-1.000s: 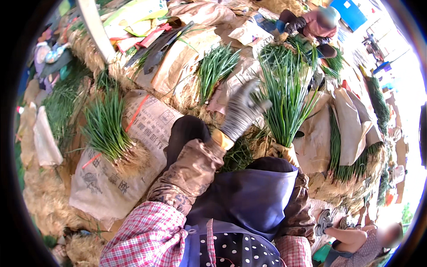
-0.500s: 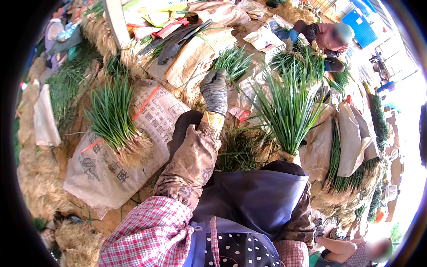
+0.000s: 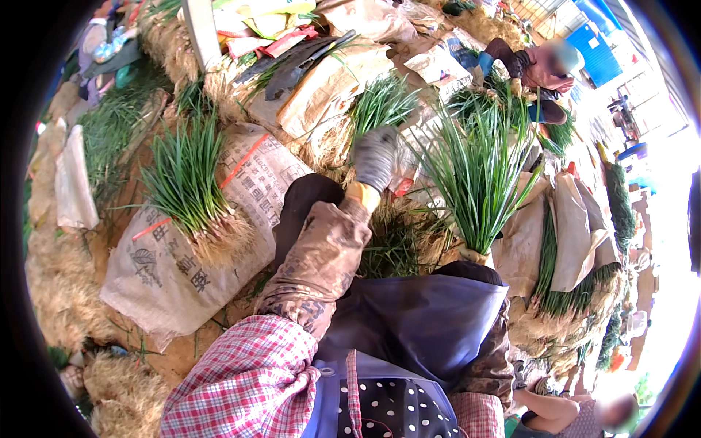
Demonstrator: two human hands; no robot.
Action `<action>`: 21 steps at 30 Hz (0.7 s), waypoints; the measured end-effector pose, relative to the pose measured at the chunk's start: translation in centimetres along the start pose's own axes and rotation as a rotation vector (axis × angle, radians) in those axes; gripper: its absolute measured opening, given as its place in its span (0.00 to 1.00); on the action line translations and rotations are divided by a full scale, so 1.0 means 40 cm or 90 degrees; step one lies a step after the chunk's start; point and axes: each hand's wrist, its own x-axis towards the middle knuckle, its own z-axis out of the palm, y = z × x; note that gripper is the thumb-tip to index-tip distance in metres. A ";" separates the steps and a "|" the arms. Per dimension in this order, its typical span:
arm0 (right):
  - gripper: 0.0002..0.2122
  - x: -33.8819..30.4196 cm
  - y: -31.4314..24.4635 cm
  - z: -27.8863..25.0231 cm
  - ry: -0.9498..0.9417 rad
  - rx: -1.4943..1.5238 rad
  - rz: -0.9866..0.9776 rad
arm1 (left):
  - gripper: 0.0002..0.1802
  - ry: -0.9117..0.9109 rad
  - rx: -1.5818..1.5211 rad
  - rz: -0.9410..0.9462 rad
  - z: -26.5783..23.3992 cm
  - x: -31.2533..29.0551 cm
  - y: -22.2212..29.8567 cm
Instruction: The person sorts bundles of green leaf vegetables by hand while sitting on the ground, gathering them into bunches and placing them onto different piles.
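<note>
Dark printed characters [image 3: 196, 278] run in rows across the pale sack [image 3: 157, 305] on the left, with a dark leaf emblem [image 3: 146, 266] beside the larger ones; print elsewhere is too small to read

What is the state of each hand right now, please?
Left hand: blurred; open or closed cannot be told.
Right hand: closed, holding the green-leaved bunch.

Glossy plastic-looking apron [image 3: 416, 314], matt woven sack [image 3: 157, 296], ribbed knit glove [image 3: 376, 157], smooth leaves [image 3: 478, 193], rough fibrous roots [image 3: 223, 241]
</note>
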 end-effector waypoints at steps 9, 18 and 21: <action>0.05 0.031 -0.013 0.011 0.004 0.071 0.173 | 0.22 -0.244 0.165 0.111 0.022 -0.088 0.136; 0.05 0.032 -0.008 -0.115 0.220 0.259 0.585 | 0.30 -0.079 0.035 -0.199 0.039 -0.083 0.086; 0.04 0.097 0.045 -0.192 0.294 0.297 0.581 | 0.34 -0.158 -0.104 -0.058 0.083 -0.118 0.145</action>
